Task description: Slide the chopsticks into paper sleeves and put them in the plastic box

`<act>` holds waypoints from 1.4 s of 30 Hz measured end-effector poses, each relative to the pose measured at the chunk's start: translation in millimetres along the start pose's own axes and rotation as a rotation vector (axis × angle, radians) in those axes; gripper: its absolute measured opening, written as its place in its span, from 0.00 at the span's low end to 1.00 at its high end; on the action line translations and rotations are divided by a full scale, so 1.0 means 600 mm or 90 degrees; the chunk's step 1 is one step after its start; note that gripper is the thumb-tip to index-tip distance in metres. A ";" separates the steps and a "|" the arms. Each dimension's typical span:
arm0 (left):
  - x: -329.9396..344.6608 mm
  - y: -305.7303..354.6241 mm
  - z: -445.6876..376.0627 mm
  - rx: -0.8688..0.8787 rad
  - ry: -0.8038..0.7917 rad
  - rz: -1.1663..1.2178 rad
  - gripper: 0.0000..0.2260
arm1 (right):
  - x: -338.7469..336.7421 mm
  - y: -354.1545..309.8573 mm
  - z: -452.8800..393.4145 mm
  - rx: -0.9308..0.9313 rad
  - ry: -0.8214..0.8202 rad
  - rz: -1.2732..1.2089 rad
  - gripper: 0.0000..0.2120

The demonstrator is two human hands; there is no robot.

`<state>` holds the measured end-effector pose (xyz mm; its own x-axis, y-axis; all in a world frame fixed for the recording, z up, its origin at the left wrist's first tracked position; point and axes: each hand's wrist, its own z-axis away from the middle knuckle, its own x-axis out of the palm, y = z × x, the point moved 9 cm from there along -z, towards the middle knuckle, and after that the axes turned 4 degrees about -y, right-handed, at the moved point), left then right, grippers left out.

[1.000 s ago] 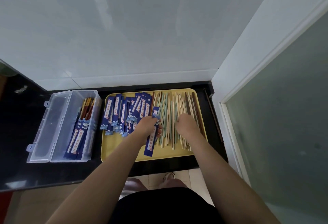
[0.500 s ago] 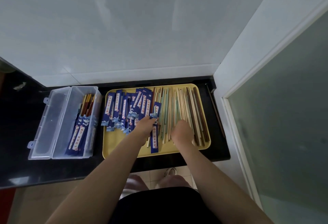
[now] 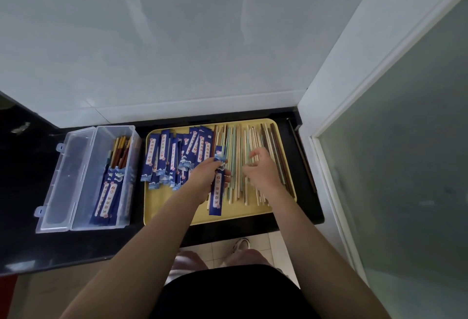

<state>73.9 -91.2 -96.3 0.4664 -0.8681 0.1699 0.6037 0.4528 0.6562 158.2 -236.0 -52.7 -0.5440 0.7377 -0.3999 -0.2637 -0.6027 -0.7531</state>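
**Over the yellow tray, two hands among the chopsticks**

Over the yellow tray (image 3: 162, 207) both bare arms reach forward from the bottom of the picture. On the tray's middle, the left hand (image 3: 205, 175) has its back up and its fingers curled down round a blue paper sleeve (image 3: 217, 187). That sleeve points toward the person, and its near end sticks out past the hand. Its far end pokes out beyond the fingers.

Beside it, the right hand (image 3: 262, 169) hovers low over the loose chopsticks (image 3: 238, 156). Its fingers are bent and spread a little, with the tips down among the sticks. Whether they pinch a stick or only touch the pile is hard to tell, because the hand covers its own fingertips.

Loose chopsticks lie side by side on the right half of the tray, pale, green and dark brown ones. A heap of empty blue sleeves (image 3: 172, 156) lies on the left half.

Left of the tray stands the clear plastic box (image 3: 126, 182) with its lid (image 3: 63, 179) open flat to the left. Inside are sleeved chopsticks (image 3: 109, 192), with brown tips showing at the far end. How many are in there is hard to count.

Everything sits on a black counter (image 3: 25, 167). Blur makes the writing on the sleeves unreadable.
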 end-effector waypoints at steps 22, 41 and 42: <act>0.042 0.106 0.051 0.157 -0.036 -0.261 0.16 | -0.129 -0.187 0.047 -0.249 0.077 -0.237 0.13; 0.045 0.153 0.066 0.194 -0.037 -0.234 0.15 | -0.046 -0.206 0.013 -0.289 -0.023 0.148 0.18; 0.038 0.158 0.066 0.201 -0.025 -0.235 0.14 | -0.033 -0.204 0.011 -0.276 -0.045 0.150 0.18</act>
<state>116.0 -76.5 -1.0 0.2295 -0.9689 -0.0924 0.4950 0.0345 0.8682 196.0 -178.7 50.6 -0.6058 0.5648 -0.5604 0.2209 -0.5573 -0.8004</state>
